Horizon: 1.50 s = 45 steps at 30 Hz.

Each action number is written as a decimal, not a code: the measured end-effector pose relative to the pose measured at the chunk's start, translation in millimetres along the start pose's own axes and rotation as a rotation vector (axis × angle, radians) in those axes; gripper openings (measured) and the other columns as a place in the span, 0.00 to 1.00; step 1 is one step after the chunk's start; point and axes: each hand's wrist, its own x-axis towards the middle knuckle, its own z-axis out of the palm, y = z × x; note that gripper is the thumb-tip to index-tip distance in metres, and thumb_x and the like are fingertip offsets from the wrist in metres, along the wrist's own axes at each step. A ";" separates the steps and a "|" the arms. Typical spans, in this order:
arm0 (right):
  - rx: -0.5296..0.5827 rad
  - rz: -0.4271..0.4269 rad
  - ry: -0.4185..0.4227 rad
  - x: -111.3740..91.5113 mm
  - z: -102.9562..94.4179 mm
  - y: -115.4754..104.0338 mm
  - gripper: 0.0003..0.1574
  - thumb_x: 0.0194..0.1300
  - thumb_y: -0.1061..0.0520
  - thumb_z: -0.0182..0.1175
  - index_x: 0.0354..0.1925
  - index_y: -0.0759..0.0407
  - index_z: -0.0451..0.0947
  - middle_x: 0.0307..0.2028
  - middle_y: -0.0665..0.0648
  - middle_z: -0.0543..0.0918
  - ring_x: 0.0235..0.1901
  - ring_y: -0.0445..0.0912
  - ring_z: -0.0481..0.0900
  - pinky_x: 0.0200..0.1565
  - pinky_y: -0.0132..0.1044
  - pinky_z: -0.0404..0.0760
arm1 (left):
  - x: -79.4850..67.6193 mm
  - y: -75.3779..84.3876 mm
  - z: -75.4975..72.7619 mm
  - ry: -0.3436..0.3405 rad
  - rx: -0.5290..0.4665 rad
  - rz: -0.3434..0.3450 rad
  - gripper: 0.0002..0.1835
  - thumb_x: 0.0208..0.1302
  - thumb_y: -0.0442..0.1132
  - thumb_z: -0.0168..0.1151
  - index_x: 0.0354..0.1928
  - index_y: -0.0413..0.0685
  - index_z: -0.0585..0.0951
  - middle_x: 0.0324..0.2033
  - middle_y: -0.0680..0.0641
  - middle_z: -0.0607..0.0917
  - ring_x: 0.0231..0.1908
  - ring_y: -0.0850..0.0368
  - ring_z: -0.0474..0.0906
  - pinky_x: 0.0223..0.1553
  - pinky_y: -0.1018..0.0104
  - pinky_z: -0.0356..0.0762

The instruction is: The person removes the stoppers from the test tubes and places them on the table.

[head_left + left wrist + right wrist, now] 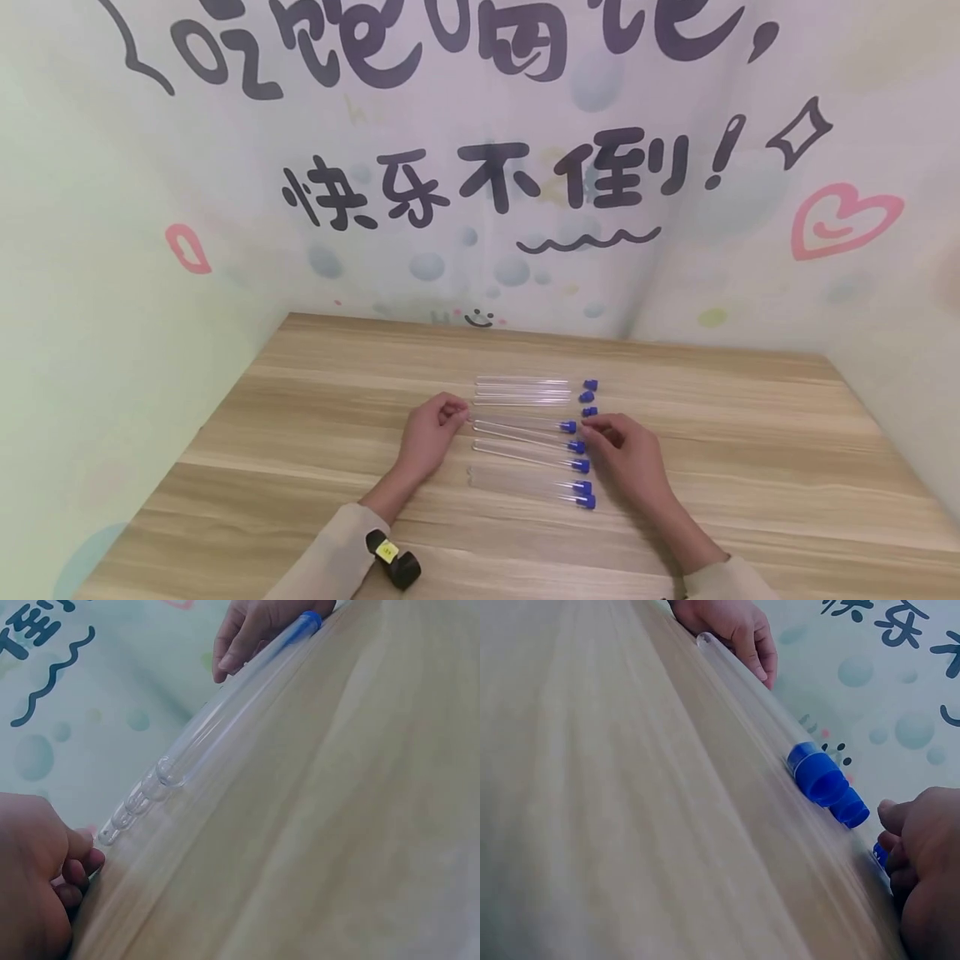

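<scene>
Several clear test tubes with blue caps lie side by side on the wooden table, closed ends to the left. At the closed end of the farthest capped test tube (517,423), my left hand (431,433) has its curled fingertips right at the glass; I cannot tell whether they pinch it. Just right of that tube's blue cap (567,427) is my right hand (630,458), thumb and fingers loosely bent. The right wrist view shows its thumb (892,815) apart from the nearest capped ends (817,774). In the left wrist view the rounded tube ends (172,772) form a slanting row.
Beyond the capped tubes lie several uncapped test tubes (521,392), with three loose blue caps (587,397) to their right. A printed cloth wall (480,275) rises behind the table's far edge. The wooden tabletop (750,450) extends to both sides.
</scene>
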 end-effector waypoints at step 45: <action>0.037 -0.129 -0.003 4.6 -0.9 -1.5 0.13 0.58 0.60 0.68 0.43 0.51 0.84 0.33 0.47 0.76 0.31 0.42 0.75 0.35 0.33 0.77 | -3.0 2.9 3.3 -0.050 -0.049 0.019 0.10 0.56 0.38 0.71 0.40 0.51 0.83 0.31 0.57 0.82 0.30 0.61 0.75 0.33 0.68 0.74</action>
